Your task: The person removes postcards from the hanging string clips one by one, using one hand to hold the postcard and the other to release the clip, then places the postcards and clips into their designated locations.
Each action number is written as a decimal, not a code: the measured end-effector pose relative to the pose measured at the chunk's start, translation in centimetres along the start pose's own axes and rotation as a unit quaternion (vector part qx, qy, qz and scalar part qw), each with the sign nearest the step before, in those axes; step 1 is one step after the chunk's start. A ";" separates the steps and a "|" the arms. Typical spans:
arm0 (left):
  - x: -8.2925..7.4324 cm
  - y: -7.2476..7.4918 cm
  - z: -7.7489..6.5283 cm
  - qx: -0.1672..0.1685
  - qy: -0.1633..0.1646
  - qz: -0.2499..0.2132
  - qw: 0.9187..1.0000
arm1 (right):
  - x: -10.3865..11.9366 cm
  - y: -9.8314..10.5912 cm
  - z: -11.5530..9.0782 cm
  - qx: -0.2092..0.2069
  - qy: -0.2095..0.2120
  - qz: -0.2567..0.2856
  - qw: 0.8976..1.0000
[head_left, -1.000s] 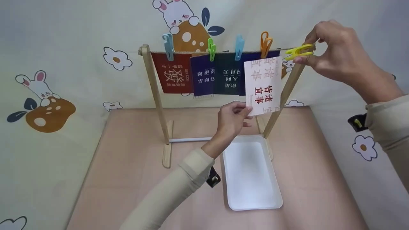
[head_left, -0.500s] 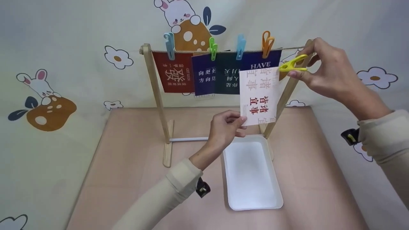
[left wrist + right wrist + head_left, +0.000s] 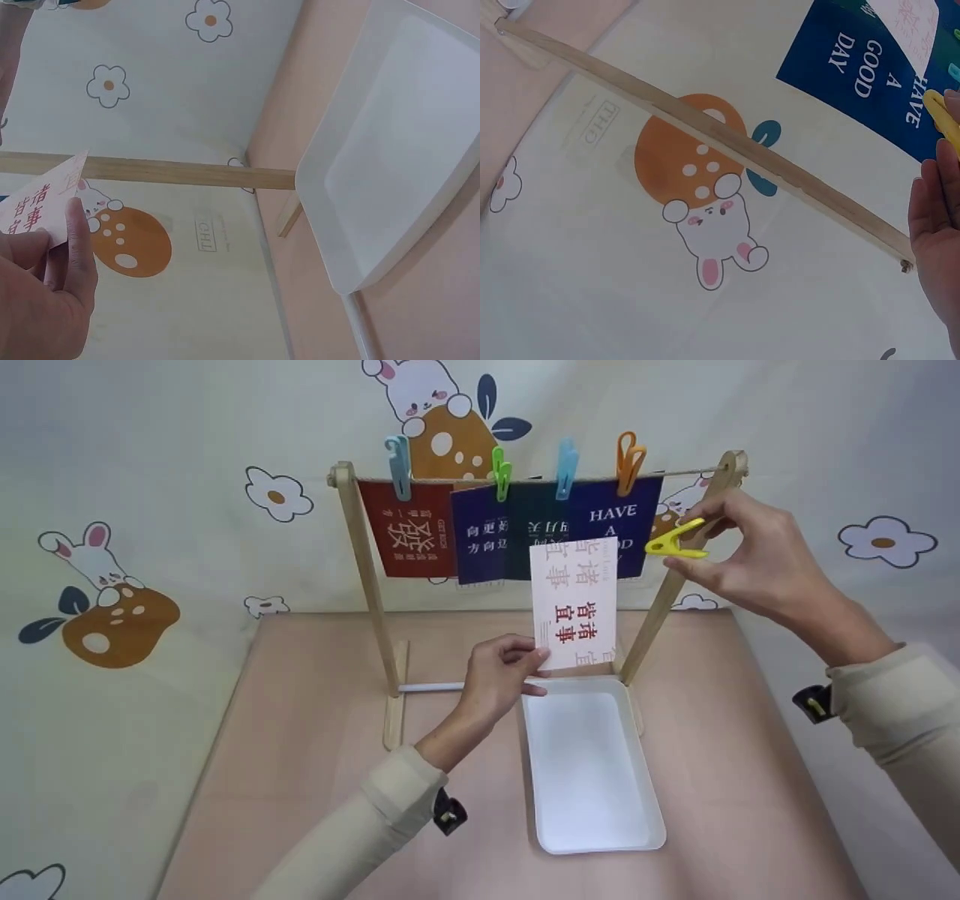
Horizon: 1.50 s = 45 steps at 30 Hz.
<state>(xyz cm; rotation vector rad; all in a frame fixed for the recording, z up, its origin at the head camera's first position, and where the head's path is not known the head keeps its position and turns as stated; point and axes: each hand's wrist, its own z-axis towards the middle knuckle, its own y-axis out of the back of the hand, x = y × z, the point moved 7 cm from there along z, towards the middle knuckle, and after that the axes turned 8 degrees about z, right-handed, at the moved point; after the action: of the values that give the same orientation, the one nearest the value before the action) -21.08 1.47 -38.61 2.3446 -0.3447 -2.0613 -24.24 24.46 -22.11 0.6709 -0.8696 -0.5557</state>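
Observation:
My left hand [image 3: 499,679] pinches the lower left corner of a white card [image 3: 576,607] with red characters; the card stands upright in front of the hanging row. Between thumb and fingers, my right hand [image 3: 772,551] holds a yellow clothespin [image 3: 679,542], apart from the card and below the cord. Four-sided cards hang behind on the cord [image 3: 690,472]: a red card [image 3: 409,529], a purple card [image 3: 480,540], a dark green card [image 3: 525,521] and a navy card [image 3: 637,521] reading "HAVE A GOOD DAY", partly covered. In the right wrist view the yellow clothespin [image 3: 941,116] shows only in part.
Blue, green and orange clothespins, such as the orange clothespin [image 3: 628,465], grip the cord. A wooden frame [image 3: 367,585] carries it. Below, a white tray [image 3: 589,765] stands on the pinkish table [image 3: 300,780], near the frame's right leg. A patterned sheet [image 3: 187,435] hangs behind.
My left hand has brought the white card down and to the left, uncovering the navy card's words. My right hand has lowered the yellow clothespin from the cord, a little leftward.

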 end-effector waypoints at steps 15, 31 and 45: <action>4.6 0.4 -1.5 0.036 0.072 0.010 0.997 | -1.9 -3.7 -2.5 -0.045 0.010 -0.012 0.999; 9.6 2.4 -2.7 0.023 0.115 0.010 0.993 | -4.9 -7.2 -6.8 -0.077 -0.013 0.025 0.997; 15.2 4.3 -4.7 0.011 0.162 0.005 0.987 | -7.7 -11.7 -9.5 -0.071 0.002 0.029 0.997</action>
<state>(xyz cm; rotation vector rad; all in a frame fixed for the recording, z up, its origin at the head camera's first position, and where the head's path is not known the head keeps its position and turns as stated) -15.43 -5.87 -52.19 2.6243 -0.3727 -1.6365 -22.46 24.77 -38.92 0.5164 -0.8351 -0.5579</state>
